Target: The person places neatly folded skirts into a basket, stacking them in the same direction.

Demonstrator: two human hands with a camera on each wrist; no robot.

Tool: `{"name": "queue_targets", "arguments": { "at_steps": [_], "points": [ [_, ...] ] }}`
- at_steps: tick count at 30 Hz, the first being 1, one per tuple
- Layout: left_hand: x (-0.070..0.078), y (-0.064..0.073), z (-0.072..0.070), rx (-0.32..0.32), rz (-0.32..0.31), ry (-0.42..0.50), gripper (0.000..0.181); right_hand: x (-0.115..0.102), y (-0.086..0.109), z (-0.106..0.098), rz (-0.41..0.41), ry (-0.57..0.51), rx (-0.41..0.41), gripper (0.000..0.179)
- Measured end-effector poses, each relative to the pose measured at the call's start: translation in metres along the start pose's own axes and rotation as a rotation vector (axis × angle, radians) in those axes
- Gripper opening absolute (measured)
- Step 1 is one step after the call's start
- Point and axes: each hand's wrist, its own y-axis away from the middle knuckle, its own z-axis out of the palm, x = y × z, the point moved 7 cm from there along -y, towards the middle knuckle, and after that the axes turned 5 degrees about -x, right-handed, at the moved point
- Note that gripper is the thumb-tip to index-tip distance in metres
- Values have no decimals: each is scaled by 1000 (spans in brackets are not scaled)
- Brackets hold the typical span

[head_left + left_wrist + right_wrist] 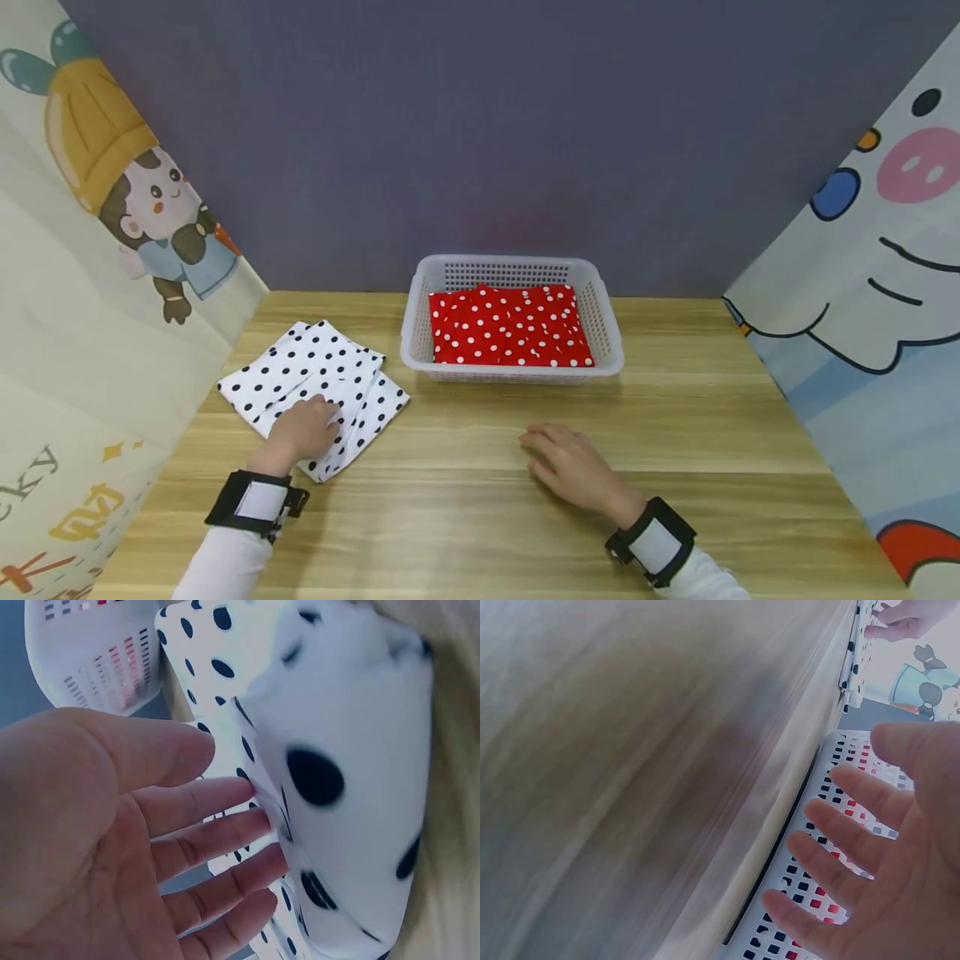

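Observation:
A white cloth with black dots (300,367), loosely folded, lies on the left of the table. My left hand (306,429) is over its near part; in the left wrist view the fingers (217,832) are extended, their tips right at the cloth, and nothing is gripped. My right hand (573,467) is low over the table in front of the basket, holding nothing, its fingers (847,840) relaxed and spread in the right wrist view. A folded red cloth with white dots (510,327) lies inside the white plastic basket (512,375).
The basket stands at the back middle of the wooden table (480,517), close to a dark grey back panel (480,142). Printed curtains with cartoon figures hang on the left (90,350) and right (885,333) sides.

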Motion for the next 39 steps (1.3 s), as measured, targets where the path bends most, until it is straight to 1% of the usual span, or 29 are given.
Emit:
{"name": "queue_targets", "arguments": {
  "at_steps": [5, 10, 12, 15, 18, 20, 23, 25, 27, 30, 33, 36, 39],
  "points": [
    [8, 9, 3, 70, 60, -29, 33, -2, -2, 1, -10, 0, 7, 37],
    [17, 19, 7, 64, 84, 39, 32, -7, -4, 1, -28, -7, 17, 37],
    [23, 25, 8, 73, 100, 47, 32, -8, -4, 0, -28, -10, 16, 37],
    [32, 32, 8, 114, 132, 22, 33, -10, -5, 0, -32, -10, 16, 37],
    [40, 37, 9, 167, 147, -8, 40, -13, -6, 0, -46, -10, 21, 38],
    [42, 38, 12, 194, 138, 4, 48, -15, -7, 0, -54, -10, 20, 38],
    [42, 40, 17, 212, 111, 50, 58, -18, -7, 2, -64, -1, 14, 37],
    [42, 39, 21, 212, 95, 80, 60, -20, -8, 3, -68, -1, 11, 37],
    [43, 40, 24, 212, 92, 93, 59, -23, -9, 5, -77, 1, 14, 37],
    [47, 41, 24, 221, 98, 67, 54, -28, -11, 6, -83, -4, 2, 37],
    [53, 44, 23, 255, 106, 20, 49, -35, -14, 9, -90, 1, -38, 37],
    [58, 46, 22, 281, 113, 1, 46, -43, -17, 13, -109, 19, -77, 38],
    [62, 47, 26, 264, 102, 10, 45, -50, -19, 19, -131, 32, -117, 40]
  ]
}}
